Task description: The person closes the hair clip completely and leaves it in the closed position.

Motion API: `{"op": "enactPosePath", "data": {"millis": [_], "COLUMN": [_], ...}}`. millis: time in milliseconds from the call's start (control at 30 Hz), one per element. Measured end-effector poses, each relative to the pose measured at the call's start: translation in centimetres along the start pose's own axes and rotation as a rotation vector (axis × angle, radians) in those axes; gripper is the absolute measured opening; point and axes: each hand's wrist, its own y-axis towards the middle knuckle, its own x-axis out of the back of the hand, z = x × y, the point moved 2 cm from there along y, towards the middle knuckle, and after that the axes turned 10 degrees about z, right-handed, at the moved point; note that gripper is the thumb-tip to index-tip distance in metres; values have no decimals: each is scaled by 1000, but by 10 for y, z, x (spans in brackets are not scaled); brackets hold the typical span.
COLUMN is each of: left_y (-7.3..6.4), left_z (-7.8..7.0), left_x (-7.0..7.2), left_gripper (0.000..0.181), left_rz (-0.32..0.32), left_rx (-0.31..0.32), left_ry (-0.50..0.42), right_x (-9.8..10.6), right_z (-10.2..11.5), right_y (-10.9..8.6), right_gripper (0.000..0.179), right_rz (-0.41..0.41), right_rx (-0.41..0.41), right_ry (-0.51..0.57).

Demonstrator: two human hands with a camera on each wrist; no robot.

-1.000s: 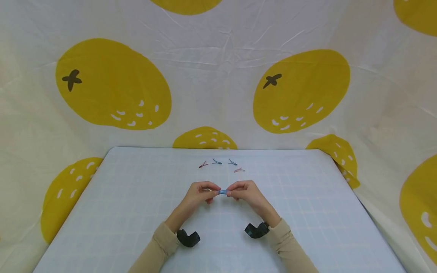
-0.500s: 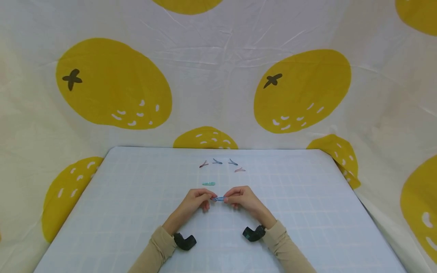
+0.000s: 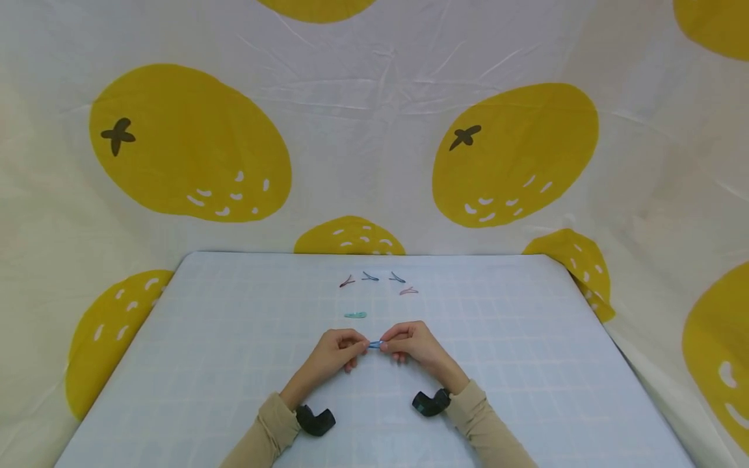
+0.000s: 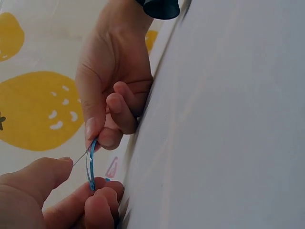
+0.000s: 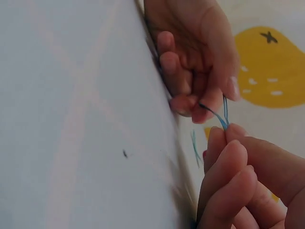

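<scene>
A blue snap hair clip (image 3: 374, 345) is held between both hands above the middle of the table. My right hand (image 3: 417, 344) pinches one end of it between thumb and fingertips. At the other end, my left hand (image 3: 332, 356) holds it, its thumb and fingers touching separate parts in the left wrist view. In both wrist views the hair clip (image 5: 224, 117) has its two parts spread in a narrow V. Just beyond the left hand lies a teal hair clip (image 3: 355, 315), which looks flat.
Farther back lie several spread hair clips: a dark red clip (image 3: 347, 281), two blue ones, including a blue clip (image 3: 370, 277) left of centre, and a pink clip (image 3: 409, 291). A pale checked cloth (image 3: 246, 292) covers the table. A lemon-print curtain (image 3: 363, 156) hangs behind.
Both hands have moved down toward the person with the blue hair clip between them. The teal hair clip, out of sight one second ago, now shows on the table beyond the left hand.
</scene>
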Motion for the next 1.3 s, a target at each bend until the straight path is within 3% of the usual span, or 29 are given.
{"op": "enactPosePath", "data": {"millis": [267,567,933,1200,1300], "left_y": [0,-12,-3,-13,-13], "left_z": [-1,-29,-7,-34,-33], "left_x": [-4,-8,-13,-13,-12], "left_gripper": [9,6,3,7,8], "left_rz": [-34,-44,-105,-113,-103], "left_rx": [-4,-9,4,-33,-42], "left_ry": [36,52,132,91,83], "right_x": [-2,-2,-5,-13,-15], "right_z": [-2,-2,1,26,32], "right_y": [-1,0,-1,-12,-15], "right_gripper": [17,15,15,15,16], "right_rz": [4,30,26,34,30], "right_rx": [-20,-42,-54,-24,-7], "right_ry": [-41,-63,-77,-77,-73]}}
